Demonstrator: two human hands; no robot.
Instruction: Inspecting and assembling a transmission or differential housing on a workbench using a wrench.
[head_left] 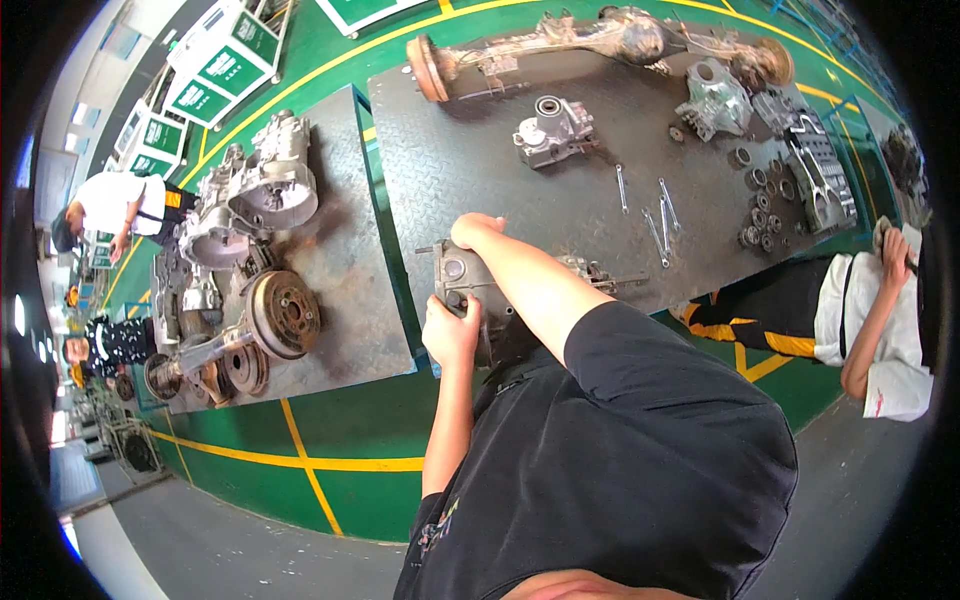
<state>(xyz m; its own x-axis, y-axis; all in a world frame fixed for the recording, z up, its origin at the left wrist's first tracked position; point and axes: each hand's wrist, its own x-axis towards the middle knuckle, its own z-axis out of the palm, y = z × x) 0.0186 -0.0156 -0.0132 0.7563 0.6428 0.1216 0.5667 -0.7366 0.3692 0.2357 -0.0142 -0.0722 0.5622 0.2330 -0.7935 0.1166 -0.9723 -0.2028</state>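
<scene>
A grey metal gearbox housing [455, 268] sits at the near edge of the dark steel table, right in front of me. My left hand [450, 330] is closed on its near left side, the thumb beside a small dark round fitting [457, 300]. Reaching across the housing, my right hand [478, 228] is curled at its far side; whatever its fingers hold is hidden. Part of the housing is covered by my right arm. A shaft with a linkage [605, 278] lies to the right of that arm. Several wrenches [655, 235] lie farther right.
On the steel table [440, 165] are another gearbox [553, 130], a rusty axle [600, 42], gears [765, 205] and a tool tray [825, 175]. Drums [285, 312] and bell housings [275, 190] load the left table. A person [870, 300] stands right; others are at far left.
</scene>
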